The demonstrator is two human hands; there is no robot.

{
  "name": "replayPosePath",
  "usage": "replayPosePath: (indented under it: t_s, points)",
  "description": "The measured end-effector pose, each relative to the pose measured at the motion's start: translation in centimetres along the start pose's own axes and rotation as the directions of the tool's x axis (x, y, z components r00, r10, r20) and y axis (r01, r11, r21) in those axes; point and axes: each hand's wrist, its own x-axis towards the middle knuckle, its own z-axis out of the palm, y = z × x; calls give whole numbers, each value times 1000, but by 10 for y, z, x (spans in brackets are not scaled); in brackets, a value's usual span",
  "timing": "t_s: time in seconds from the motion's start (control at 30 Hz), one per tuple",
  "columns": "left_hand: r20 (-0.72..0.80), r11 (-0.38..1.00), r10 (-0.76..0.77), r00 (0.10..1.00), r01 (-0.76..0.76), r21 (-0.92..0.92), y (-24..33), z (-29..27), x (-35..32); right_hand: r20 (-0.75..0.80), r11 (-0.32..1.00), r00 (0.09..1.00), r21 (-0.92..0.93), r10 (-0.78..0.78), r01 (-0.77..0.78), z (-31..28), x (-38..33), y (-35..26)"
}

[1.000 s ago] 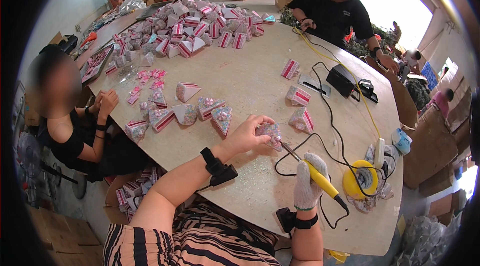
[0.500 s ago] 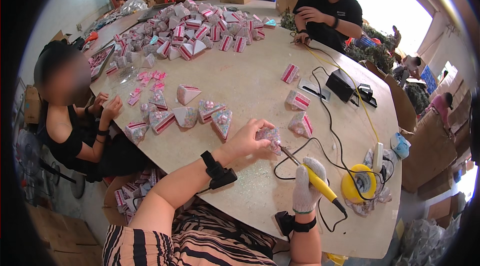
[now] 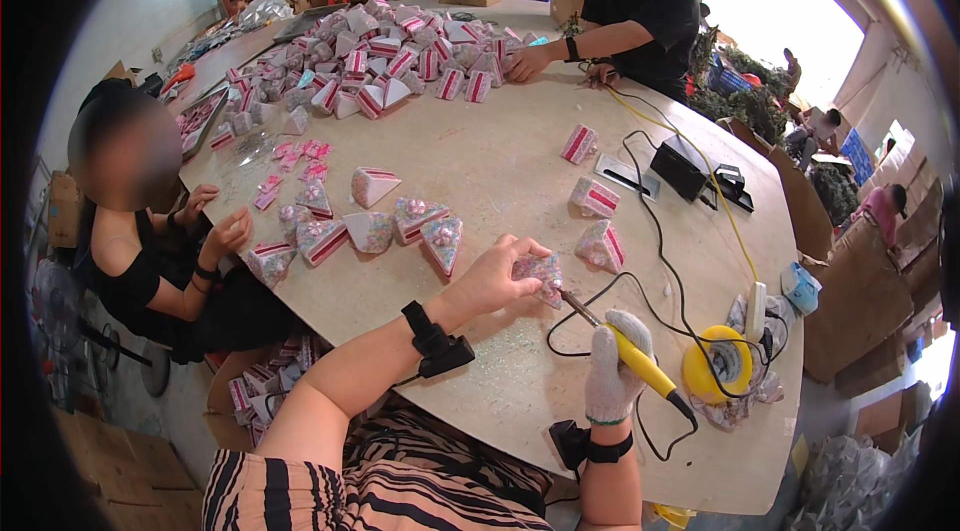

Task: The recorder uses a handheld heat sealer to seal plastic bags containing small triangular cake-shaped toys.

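My left hand [image 3: 497,276], bare with a black wrist strap, pinches a small pink wedge-shaped box [image 3: 541,274] just above the round table [image 3: 500,171]. My right hand [image 3: 612,371] wears a white knit glove and grips a yellow-handled soldering iron [image 3: 630,349]. The iron's metal tip touches the lower edge of the box. Its black cord runs off to the right toward a yellow stand [image 3: 720,363].
Several finished pink wedge boxes [image 3: 375,226] lie left of my hands, and a big heap [image 3: 390,51] covers the far side. A person sits at the left edge, another at the far right. A black power unit [image 3: 683,168] and cables lie to the right.
My hands with the box and iron stay nearly in place. The person across the table has reached a hand out to the heap of boxes.
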Motion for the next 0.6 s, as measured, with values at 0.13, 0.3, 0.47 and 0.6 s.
replayPosePath:
  t_s: [0.13, 0.3, 0.47, 0.6]
  points:
    - [0, 1000, 4, 1000, -4, 9, 1, 0, 0, 14, 1000, 1000, -16, -4, 4, 0, 0, -1]
    - [-2, 1000, -1, 1000, 1, -13, -3, -2, 1, -30, 999, 999, -24, -38, 37, 3, -1, 2]
    - [58, 982, -105, 993, 112, -150, -12, -18, 4, -220, 987, 976, 155, -5, 40, -7, -1, 12]
    - [-127, 854, 17, 992, 51, 518, 4, -49, 26, -402, 983, 909, 91, -107, 156, -12, 6, 14]
